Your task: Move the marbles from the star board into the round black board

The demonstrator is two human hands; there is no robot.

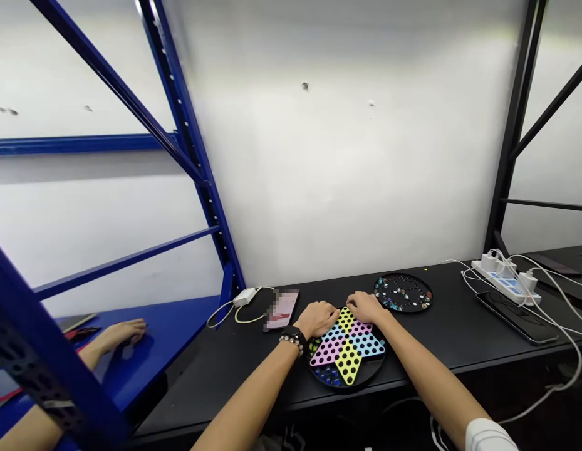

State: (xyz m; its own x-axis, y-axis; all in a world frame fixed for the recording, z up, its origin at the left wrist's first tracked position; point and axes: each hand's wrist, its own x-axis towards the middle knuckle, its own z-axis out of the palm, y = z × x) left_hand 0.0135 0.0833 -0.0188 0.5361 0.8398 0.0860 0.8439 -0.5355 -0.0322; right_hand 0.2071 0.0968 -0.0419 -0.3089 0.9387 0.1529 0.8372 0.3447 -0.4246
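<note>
A round Chinese-checkers board (348, 354) with a pink, blue and yellow star lies on the black table (450, 341). My left hand (319, 317), with a watch and a bead bracelet on the wrist, rests curled at the board's far left edge. Beside it, my right hand (364, 306) sits curled at the star's far point. Whether either hand holds a marble is hidden. A black round tray (403, 292) holding several marbles lies just beyond my right hand.
A phone (282, 308) and a white charger (244, 295) with its cable lie left of the board. A power strip (504, 279), cables and a dark phone (516, 316) lie at right. Another person's hand (124, 332) rests on the blue shelf (178, 326) at left.
</note>
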